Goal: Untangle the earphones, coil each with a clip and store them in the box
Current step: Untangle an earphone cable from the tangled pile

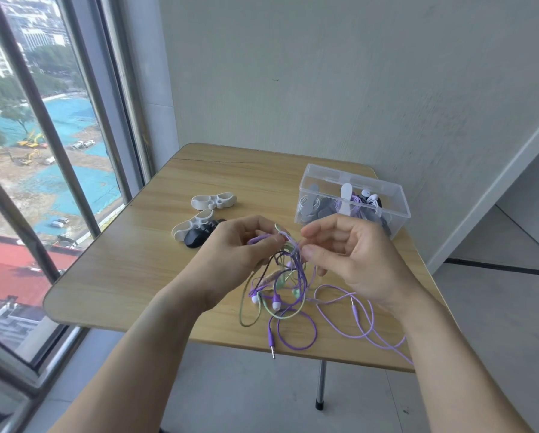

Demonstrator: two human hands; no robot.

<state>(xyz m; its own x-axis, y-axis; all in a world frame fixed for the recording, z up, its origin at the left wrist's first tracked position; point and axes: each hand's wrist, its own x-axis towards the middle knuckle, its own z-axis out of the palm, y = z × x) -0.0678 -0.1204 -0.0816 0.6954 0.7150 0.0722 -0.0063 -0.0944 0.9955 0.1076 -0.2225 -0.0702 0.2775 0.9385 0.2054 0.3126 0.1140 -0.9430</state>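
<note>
I see the wooden table (130,260) filling the view; everything else sits relative to it. At its far right corner stands the clear box (352,198), holding coiled earphones already. My left hand (233,254) and right hand (352,260) hover above its near half, both pinching strands of the tangled earphones (280,295), whose purple and green loops trail onto the near edge. White and black clips (199,226) lie left of centre.

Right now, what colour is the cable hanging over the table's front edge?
Purple cable, head view.
</note>
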